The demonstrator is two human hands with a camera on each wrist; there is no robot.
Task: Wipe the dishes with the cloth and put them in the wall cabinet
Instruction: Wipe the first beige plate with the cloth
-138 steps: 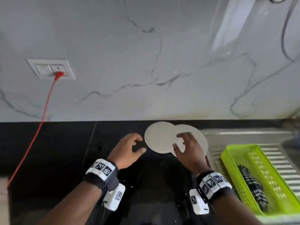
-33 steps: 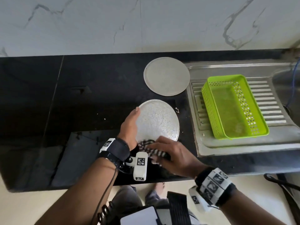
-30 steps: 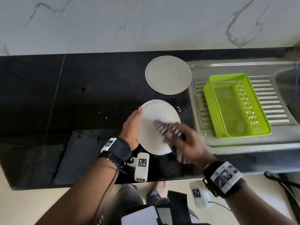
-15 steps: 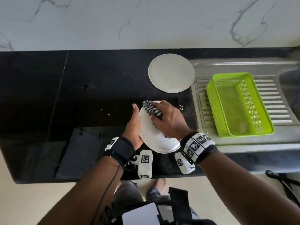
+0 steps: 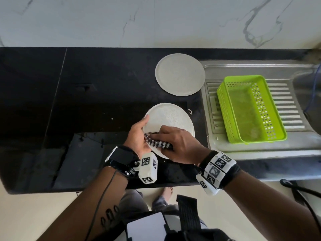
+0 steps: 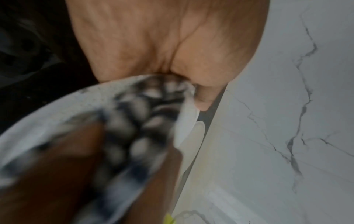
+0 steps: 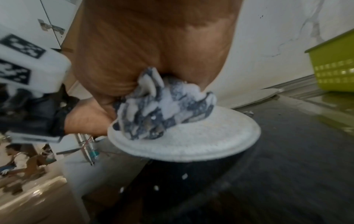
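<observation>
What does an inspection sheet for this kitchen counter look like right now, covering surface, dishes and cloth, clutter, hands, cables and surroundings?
Surface: black counter, glossy, a few white specks.
Job's things: near plate held tilted above the counter; checked cloth pressed on it; far plate lying flat by the wall.
Clutter: green basket, empty, on the steel drainboard.
Hands: left hand grips the near plate's rim; right hand clutches the cloth.
Cables: black wire along the left forearm.
Surroundings: marble wall; wall cabinet not in view.
</observation>
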